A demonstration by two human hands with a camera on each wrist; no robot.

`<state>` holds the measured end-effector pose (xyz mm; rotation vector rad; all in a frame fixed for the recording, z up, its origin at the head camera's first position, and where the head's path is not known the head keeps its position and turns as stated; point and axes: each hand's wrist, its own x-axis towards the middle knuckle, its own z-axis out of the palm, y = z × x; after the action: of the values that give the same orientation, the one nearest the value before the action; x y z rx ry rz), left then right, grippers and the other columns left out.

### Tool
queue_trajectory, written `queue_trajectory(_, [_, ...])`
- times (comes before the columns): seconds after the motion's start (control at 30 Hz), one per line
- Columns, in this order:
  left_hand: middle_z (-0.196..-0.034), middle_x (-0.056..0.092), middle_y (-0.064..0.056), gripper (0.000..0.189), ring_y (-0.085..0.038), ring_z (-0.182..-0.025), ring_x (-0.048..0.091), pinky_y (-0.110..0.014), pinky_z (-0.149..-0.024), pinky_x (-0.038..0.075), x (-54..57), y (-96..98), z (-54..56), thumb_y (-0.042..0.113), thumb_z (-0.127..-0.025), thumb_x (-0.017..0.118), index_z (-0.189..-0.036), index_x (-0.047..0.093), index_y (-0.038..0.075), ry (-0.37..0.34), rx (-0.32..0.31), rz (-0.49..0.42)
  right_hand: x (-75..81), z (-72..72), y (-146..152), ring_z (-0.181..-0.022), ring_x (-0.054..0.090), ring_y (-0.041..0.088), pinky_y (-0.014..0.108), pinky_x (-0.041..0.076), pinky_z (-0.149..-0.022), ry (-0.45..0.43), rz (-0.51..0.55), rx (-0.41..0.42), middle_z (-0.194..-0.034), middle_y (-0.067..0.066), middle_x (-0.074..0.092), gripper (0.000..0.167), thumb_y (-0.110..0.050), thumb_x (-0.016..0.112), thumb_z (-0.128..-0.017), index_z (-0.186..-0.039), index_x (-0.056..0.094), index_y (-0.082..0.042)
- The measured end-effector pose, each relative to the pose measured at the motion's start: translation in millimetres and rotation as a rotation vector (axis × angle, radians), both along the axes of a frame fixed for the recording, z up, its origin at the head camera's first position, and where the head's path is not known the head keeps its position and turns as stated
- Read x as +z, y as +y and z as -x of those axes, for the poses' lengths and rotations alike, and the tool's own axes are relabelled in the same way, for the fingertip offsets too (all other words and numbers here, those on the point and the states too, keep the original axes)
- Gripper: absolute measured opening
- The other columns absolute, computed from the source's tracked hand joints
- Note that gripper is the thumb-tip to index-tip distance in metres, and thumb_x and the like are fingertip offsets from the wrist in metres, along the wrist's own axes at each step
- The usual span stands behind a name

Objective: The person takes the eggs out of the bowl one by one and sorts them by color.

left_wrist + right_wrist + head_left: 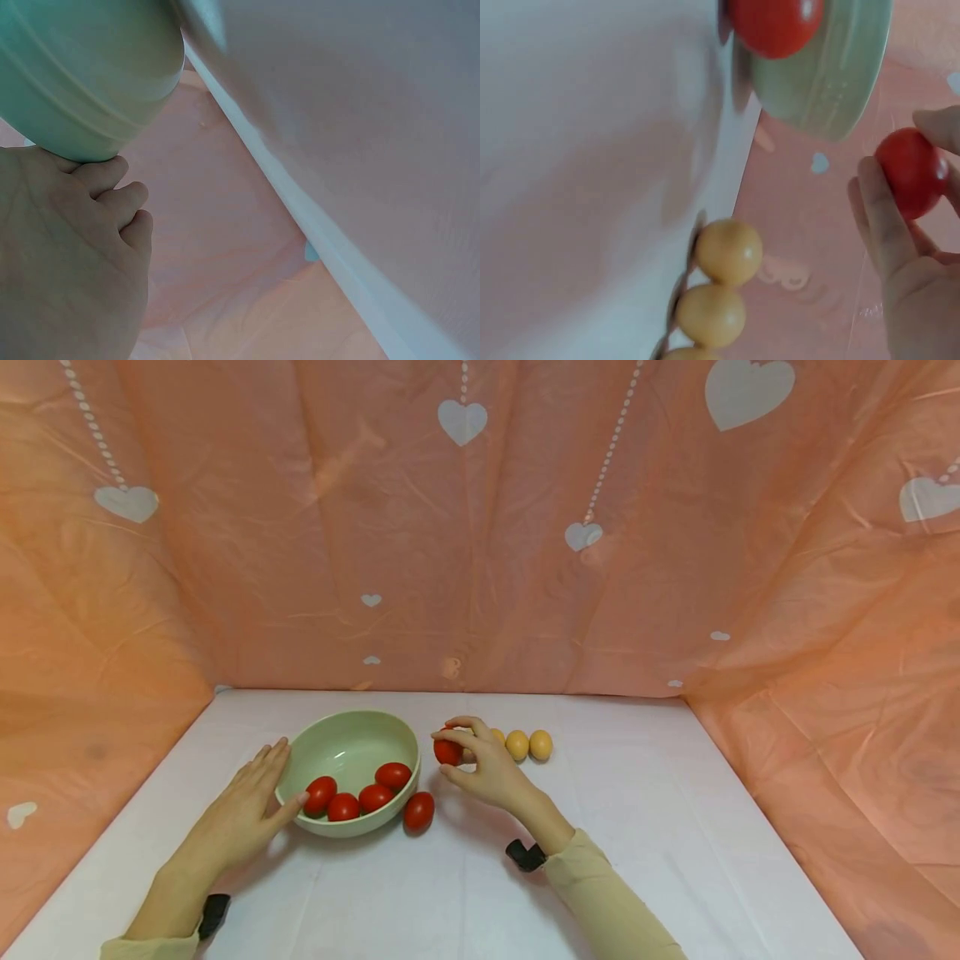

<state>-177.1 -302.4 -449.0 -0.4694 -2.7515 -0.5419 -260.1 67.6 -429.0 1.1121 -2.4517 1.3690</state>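
My right hand [487,768] pinches a glossy red egg-shaped ball [909,174] between thumb and fingertips, raised above the table just right of a pale green bowl [356,720]. Several like it lie inside the bowl along its near side, one of them a red ball [343,807]. Outside, against the bowl's right side, sits another red egg-shaped ball [418,812]. With fingers extended, my left hand [236,818] rests against the bowl's left outer wall, its thumb at the rim. The left wrist view shows those fingertips touching the bowl [97,75].
A row of yellow egg-shaped balls [517,745] stands behind the right hand, which partly covers it. White cloth [637,860] covers the table. Orange-pink sheeting with hearts [465,568] hangs behind and at both sides.
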Motion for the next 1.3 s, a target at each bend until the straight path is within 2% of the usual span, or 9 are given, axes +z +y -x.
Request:
queue_trajectory(0.13, [-0.164, 0.029, -0.031, 0.083, -0.05, -0.153, 0.024, -0.042, -0.131, 0.003, -0.1, -0.3, 0.3, 0.04, -0.102, 0.065, -0.157, 0.03, -0.012, 0.0, 0.001, -0.002, -0.8, -3.8, 14, -0.115, 0.061, 0.029, 0.028, 0.061, -0.087, -0.023, -0.078, -0.004, -0.137, 0.019, 0.052, 0.044, -0.002, 0.077, -0.091, -0.134, 0.067, -0.003])
queue_trajectory(0.27, [-0.164, 0.028, -0.031, 0.083, -0.049, -0.153, 0.023, -0.042, -0.131, 0.003, -0.7, -0.7, 0.6, 0.04, -0.102, 0.064, -0.158, 0.029, -0.011, -0.001, 0.002, -0.001, -1.8, -7.1, 27, -0.111, 0.06, 0.024, 0.026, 0.06, -0.085, -0.028, -0.213, -0.014, -0.13, 0.014, 0.056, 0.047, -0.007, 0.081, -0.087, -0.132, 0.069, -0.006])
queue_trajectory(0.37, [-0.165, 0.028, -0.031, 0.083, -0.049, -0.154, 0.023, -0.042, -0.131, 0.003, -1.1, -0.9, 0.6, 0.04, -0.103, 0.064, -0.158, 0.028, -0.011, 0.002, 0.002, 0.002, -4.3, -8.4, 33, -0.102, 0.062, 0.02, 0.027, 0.058, -0.086, -0.024, -0.322, -0.013, -0.126, 0.013, 0.057, 0.048, -0.009, 0.084, -0.084, -0.13, 0.069, -0.007])
queue_trajectory(0.57, [-0.164, 0.028, -0.031, 0.083, -0.049, -0.153, 0.024, -0.038, -0.13, 0.0, -1.5, -0.8, 0.3, 0.039, -0.103, 0.064, -0.158, 0.029, -0.011, 0.008, -0.005, -0.004, -10.2, -9.6, 39, -0.105, 0.063, 0.019, 0.029, 0.055, -0.091, -0.07, -0.453, 0.013, -0.126, 0.01, 0.06, 0.048, -0.015, 0.089, -0.079, -0.123, 0.071, -0.007])
queue_trajectory(0.77, [-0.165, 0.028, -0.031, 0.083, -0.05, -0.152, 0.024, -0.044, -0.131, 0.005, -0.7, -0.8, -0.3, 0.04, -0.103, 0.064, -0.158, 0.028, -0.011, -0.005, 0.0, -0.005, -13.5, -9.9, 40, -0.101, 0.062, 0.015, 0.027, 0.054, -0.091, -0.114, -0.482, 0.026, -0.115, 0.001, 0.058, 0.05, -0.02, 0.095, -0.075, -0.119, 0.073, -0.01])
queue_trajectory(0.97, [-0.165, 0.028, -0.03, 0.084, -0.05, -0.152, 0.024, -0.052, -0.13, 0.011, 0.2, -1.4, 0.3, 0.041, -0.102, 0.064, -0.158, 0.029, -0.011, -0.011, 0.006, 0.004, -15.6, -9.6, 41, -0.101, 0.063, 0.014, 0.026, 0.054, -0.092, -0.147, -0.479, 0.029, -0.115, 0.0, 0.056, 0.052, -0.021, 0.095, -0.074, -0.119, 0.072, -0.012])
queue_trajectory(1.2, [-0.165, 0.027, -0.03, 0.084, -0.049, -0.154, 0.021, -0.041, -0.13, 0.001, -1.1, -2.2, -0.1, 0.042, -0.103, 0.063, -0.158, 0.028, -0.011, -0.015, 0.001, -0.006, -17.1, -9.2, 40, -0.103, 0.063, 0.015, 0.026, 0.055, -0.092, -0.153, -0.486, 0.028, -0.118, 0.001, 0.057, 0.053, -0.022, 0.095, -0.074, -0.121, 0.071, -0.012])
queue_trajectory(1.3, [-0.165, 0.027, -0.03, 0.084, -0.049, -0.154, 0.022, -0.041, -0.13, 0.001, -0.9, -1.7, 0.1, 0.041, -0.102, 0.064, -0.158, 0.029, -0.011, -0.009, -0.002, -0.006, -16.3, -9.8, 40, -0.104, 0.064, 0.016, 0.026, 0.055, -0.092, -0.152, -0.487, 0.026, -0.119, 0.002, 0.057, 0.054, -0.022, 0.094, -0.075, -0.123, 0.071, -0.011])
